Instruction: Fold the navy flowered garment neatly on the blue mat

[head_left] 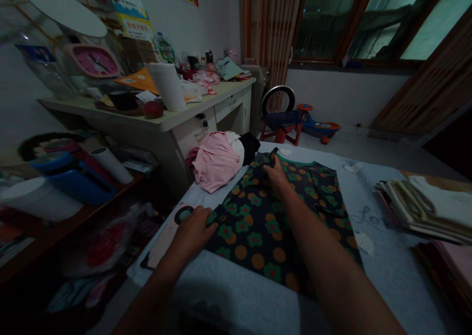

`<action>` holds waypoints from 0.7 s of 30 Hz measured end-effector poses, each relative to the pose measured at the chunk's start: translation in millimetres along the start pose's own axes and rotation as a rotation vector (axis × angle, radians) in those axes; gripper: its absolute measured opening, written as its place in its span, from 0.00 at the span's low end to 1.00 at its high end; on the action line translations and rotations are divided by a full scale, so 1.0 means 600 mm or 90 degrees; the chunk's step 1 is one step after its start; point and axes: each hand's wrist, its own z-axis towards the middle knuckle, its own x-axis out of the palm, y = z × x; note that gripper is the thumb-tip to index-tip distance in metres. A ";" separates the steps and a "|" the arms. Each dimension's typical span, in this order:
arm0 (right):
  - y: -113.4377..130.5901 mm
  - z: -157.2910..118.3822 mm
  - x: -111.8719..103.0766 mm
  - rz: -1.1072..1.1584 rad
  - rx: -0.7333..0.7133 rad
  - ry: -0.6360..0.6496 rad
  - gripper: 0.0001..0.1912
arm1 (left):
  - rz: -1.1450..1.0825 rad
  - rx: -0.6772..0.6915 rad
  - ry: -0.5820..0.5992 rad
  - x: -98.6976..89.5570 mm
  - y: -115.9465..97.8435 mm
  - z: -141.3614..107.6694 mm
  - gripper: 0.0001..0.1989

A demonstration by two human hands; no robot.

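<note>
A dark garment printed with green flowers and orange dots (258, 236) lies spread on a pale blue quilted surface (387, 256). My left hand (193, 231) grips its near left edge, next to a pale pink strip with a dark ring on it (164, 244). My right hand (276, 173) holds a gathered fold of the garment near its green-trimmed top edge. The fabric beneath that hand is bunched, and part of the garment is hidden by my right forearm.
A crumpled pink garment (216, 160) and black cloth (249, 148) lie beyond the garment. Folded clothes (431, 207) are stacked at right. A cluttered desk (147, 121) and shelf (84, 207) stand at left. A red stool (282, 131) and ride-on toy (317, 121) are on the floor beyond.
</note>
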 end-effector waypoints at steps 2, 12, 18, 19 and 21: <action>0.003 0.000 -0.005 0.011 0.039 -0.009 0.37 | -0.036 0.032 -0.015 0.001 -0.015 -0.005 0.05; 0.037 0.017 -0.058 0.068 0.057 -0.045 0.30 | -0.314 0.153 0.044 0.018 -0.129 -0.031 0.11; 0.028 0.004 -0.115 0.060 0.078 -0.093 0.28 | -0.253 0.195 0.081 0.069 -0.154 -0.036 0.14; 0.020 -0.002 -0.122 0.038 0.097 -0.105 0.27 | -0.237 0.206 0.099 0.077 -0.154 -0.037 0.15; 0.005 -0.015 -0.131 -0.011 0.127 -0.121 0.27 | -0.212 0.231 0.132 0.087 -0.152 -0.040 0.18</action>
